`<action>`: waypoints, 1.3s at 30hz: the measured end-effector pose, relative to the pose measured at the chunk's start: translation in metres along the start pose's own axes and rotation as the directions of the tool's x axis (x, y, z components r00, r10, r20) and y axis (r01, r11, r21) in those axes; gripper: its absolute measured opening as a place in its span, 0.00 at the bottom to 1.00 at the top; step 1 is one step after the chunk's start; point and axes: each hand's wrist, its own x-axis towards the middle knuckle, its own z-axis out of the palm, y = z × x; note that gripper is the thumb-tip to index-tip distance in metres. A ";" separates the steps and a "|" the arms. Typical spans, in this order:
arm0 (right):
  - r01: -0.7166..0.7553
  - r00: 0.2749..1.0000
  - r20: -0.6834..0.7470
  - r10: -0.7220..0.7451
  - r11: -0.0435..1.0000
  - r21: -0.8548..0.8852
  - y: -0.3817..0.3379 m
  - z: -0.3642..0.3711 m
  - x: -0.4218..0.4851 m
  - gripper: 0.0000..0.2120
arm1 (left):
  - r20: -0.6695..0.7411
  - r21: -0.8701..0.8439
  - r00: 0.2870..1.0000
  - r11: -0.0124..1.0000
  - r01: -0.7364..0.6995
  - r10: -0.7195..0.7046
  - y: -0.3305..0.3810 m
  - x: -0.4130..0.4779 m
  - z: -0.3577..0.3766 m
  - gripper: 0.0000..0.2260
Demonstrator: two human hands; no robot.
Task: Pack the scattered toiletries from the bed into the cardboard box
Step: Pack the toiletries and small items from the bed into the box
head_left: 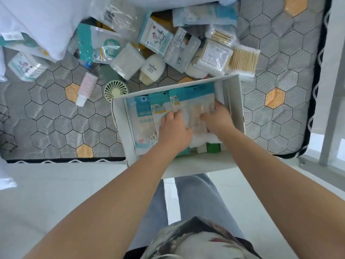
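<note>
Hands first: both are down inside the box (237, 101), which sits on the near edge of the bed (46, 124). Our left hand (173, 128) and our right hand (217, 118) each have bent fingers on one clear packet (194, 101). The left hand is at its left side and the right hand at its right. We think we are tucking it into place.

Three packets lean in a row in the box. We hold one, a second packet (158, 107) is next to it, and a third packet (138, 116) is on the far left. At the near end we see one green carton (212, 147) and one white carton (201, 148).

Everything left to pack lies past the box, farther from us, so the next reach goes forward. One fan (115, 89) is just beside the box's far left corner, closer to our left hand. One pink tube (86, 86) lies near the fan — its long side points away from us, with the cap toward us. One white bottle (153, 69) is behind the far wall. Three swab packs (214, 57) sit nearer our right hand. The rest of the pile is too jumbled to count.
</note>
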 end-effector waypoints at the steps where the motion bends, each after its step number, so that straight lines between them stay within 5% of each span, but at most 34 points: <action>1: 0.029 0.999 -0.018 -0.030 0.999 -0.044 0.000 0.002 0.002 0.12 | 0.015 0.125 0.999 0.991 -0.050 0.048 -0.002 0.000 -0.001 0.28; 7: 0.041 0.991 -0.115 -0.074 0.964 -0.263 0.002 0.003 0.008 0.16 | 0.234 0.409 0.966 0.890 -0.202 0.111 -0.019 0.008 -0.001 0.37; 12: 0.043 0.956 -0.248 -0.155 0.913 -0.405 0.008 0.014 0.002 0.38 | 0.229 0.451 0.968 0.871 -0.196 0.100 -0.018 0.010 0.004 0.39; 21: 0.169 0.915 -0.089 -0.394 0.574 -0.801 0.018 0.018 0.005 0.25 | 0.226 0.358 0.973 0.926 -0.120 0.038 -0.002 0.015 0.000 0.34; 26: 0.301 0.904 0.013 -0.428 0.611 -0.732 -0.013 -0.006 0.000 0.17 | 0.115 0.367 0.987 0.918 -0.149 0.114 0.008 0.009 -0.015 0.28; 30: 0.581 0.694 0.043 -0.719 0.524 -0.622 -0.040 -0.021 -0.008 0.11 | 0.001 0.283 0.971 0.931 -0.230 0.240 0.021 0.007 -0.042 0.22; 34: 0.709 0.551 0.042 -0.834 0.441 -0.550 -0.066 -0.035 -0.011 0.10 | -0.090 0.146 0.953 0.950 -0.276 0.290 0.038 0.010 -0.078 0.14; 37: 0.709 0.566 -0.006 -0.824 0.491 -0.506 -0.086 -0.046 0.000 0.09 | -0.195 0.072 0.942 0.961 -0.265 0.274 0.048 0.019 -0.100 0.11; 39: 0.670 0.648 -0.063 -0.759 0.608 -0.425 -0.100 -0.050 0.016 0.08 | -0.241 0.025 0.943 0.973 -0.231 0.230 0.051 0.034 -0.111 0.10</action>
